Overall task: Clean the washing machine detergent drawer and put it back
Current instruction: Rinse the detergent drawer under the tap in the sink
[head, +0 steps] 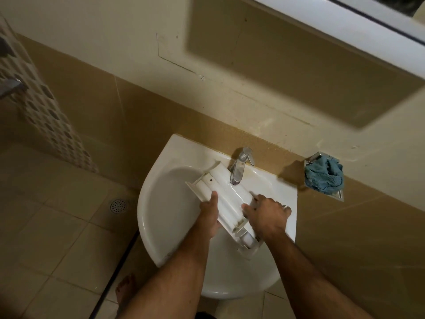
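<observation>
Over the sink [158,226], your drawer [226,199] lies diagonally across the bowl, one end at 11 o'clock near the back rim, the other at 5 o'clock out over the right rim. Underside or back faces up; can't tell which.

Your left hand [208,216] grips the drawer's left long edge, thumb on top pointing to 12, fingers curled under and hidden. Your right hand [266,214] sits on the right long edge, fingers bent over it, holding; fingertips mostly hidden behind the drawer body.

Tap [240,166] stands at 12 o'clock, spout end just beside the drawer's upper half, touching or not I can't tell. Tight there.

Open bowl space is at 9 o'clock, left of the drawer, and at 6 o'clock toward the front rim. Right side is cramped: drawer end overhangs the sink's flat right shoulder.

Blue cloth [324,176] sits bunched in a wall-mounted metal holder [339,194] at 2 o'clock, well apart from the sink. Floor drain [118,205] at 9 o'clock on the tiles. Your bare foot [125,290] at 7 o'clock.
</observation>
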Available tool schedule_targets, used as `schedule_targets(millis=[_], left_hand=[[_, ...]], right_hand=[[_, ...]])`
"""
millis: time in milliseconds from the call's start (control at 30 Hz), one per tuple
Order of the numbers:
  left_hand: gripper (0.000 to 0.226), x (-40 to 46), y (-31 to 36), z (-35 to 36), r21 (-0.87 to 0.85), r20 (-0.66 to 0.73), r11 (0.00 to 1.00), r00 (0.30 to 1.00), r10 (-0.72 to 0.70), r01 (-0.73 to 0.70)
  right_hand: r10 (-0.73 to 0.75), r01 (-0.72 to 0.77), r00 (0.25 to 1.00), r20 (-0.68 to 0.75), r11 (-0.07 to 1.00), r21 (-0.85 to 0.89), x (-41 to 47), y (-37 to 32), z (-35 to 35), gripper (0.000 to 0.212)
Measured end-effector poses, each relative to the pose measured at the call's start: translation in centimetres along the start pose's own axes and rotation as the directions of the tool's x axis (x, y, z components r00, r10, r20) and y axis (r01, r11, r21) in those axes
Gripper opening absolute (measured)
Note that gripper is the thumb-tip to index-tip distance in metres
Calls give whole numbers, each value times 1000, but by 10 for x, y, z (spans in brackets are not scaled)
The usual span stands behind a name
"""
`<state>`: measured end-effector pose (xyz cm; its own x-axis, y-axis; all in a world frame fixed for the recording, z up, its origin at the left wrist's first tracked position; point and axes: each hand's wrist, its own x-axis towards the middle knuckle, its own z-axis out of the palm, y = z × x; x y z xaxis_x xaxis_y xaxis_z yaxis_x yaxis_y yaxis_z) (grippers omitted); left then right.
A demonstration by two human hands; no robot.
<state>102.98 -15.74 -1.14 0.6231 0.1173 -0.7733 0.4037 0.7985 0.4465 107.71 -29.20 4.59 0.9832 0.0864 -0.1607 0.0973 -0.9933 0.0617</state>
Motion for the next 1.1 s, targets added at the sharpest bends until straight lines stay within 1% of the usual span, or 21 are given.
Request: schedule_targets(millis=[100,167,200,267,333,400,467,533,567,600,633,700,767,833,900,967,1033,1100], left_hand=[[52,1,-2,-3,-2,36,1000,999,13,-13],[51,2,-3,-7,-33,19,995,995,96,-95],[52,4,-3,-11,-34,-19,987,988,155,-155],[57,8,0,-17,45,-118,966,959,256,-253],[62,8,3,-24,160,-181,947,935,305,-278],[63,7,5,-34,229,-209,925,912,352,-304],[62,6,6,-43,288,-206,894,889,409,-345],[59,5,8,-51,328,-187,870,878,441,-367],[56,4,10,-54,324,-172,870,881,440,-371],[54,3,13,-56,311,-157,875,888,433,-371],[52,2,16,-57,295,-138,879,894,426,-374],[50,-2,24,-56,287,-75,872,898,433,-397],[47,-10,35,-50,332,2,845,897,443,-418],[44,-17,47,-43,412,103,796,891,443,-443],[42,-22,59,-38,519,224,703,871,438,-487],[41,-23,67,-34,624,319,599,863,391,-502],[44,-20,70,-32,727,373,484,872,318,-487],[57,-17,68,-33,816,378,366,892,249,-448]], right_hand=[[26,-26,1000,-5,1000,-6,-4,-1,0,46],[24,-24,1000,7,1000,12,-6,-8,-2,45],[12,-12,1000,19,999,31,-8,-11,-2,45],[-5,0,998,67,997,78,-14,-18,-2,45],[7,-23,989,148,994,108,-21,-26,-5,43],[18,-43,977,214,993,110,-28,-34,-7,42],[19,-54,968,251,990,131,-32,-38,-11,46],[7,-58,965,264,981,184,-33,-38,-16,56],[-12,-53,964,267,971,235,-33,-37,-19,62],[-42,-49,962,270,946,321,-32,-37,-22,68],[-79,-49,959,271,898,436,-31,-36,-26,73],[-149,-52,956,252,760,648,-30,-37,-34,77],[-184,-65,957,224,618,784,-32,-40,-42,80],[-170,-85,966,195,504,860,-35,-43,-47,83],[-111,-96,982,151,397,913,-41,-45,-46,90],[-29,-126,990,140,282,951,-49,-42,-39,95],[30,-223,975,221,160,962,-58,-37,-27,86],[46,-335,942,333,35,942,-68,-33,-13,70]])
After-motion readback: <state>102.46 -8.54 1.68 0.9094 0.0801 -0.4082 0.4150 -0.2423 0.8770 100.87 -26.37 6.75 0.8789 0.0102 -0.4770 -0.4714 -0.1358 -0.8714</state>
